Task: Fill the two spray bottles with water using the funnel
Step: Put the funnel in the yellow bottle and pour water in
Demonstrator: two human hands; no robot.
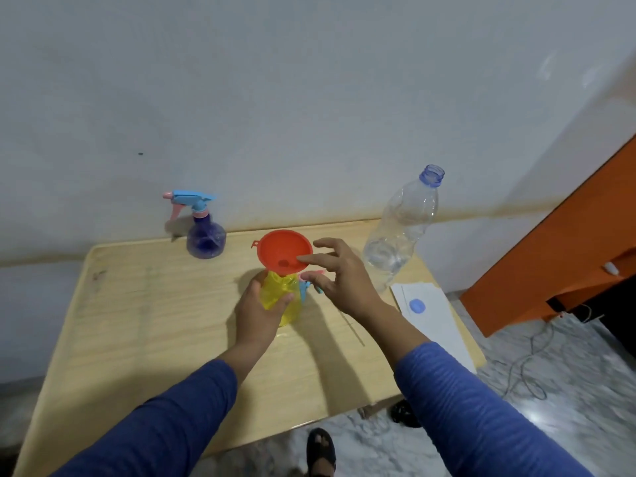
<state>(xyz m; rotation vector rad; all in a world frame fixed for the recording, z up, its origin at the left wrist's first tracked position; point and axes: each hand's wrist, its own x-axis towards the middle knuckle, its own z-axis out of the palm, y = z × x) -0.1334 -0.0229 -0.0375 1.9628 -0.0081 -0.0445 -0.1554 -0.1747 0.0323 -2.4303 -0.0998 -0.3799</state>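
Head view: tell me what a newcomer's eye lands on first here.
The red funnel sitting in the neck of the yellow spray bottle at the middle of the wooden table draws the eye first; the left hand grips the bottle while the right hand touches the funnel's rim. Next come the uncapped clear water bottle at the right and the purple spray bottle by the wall.
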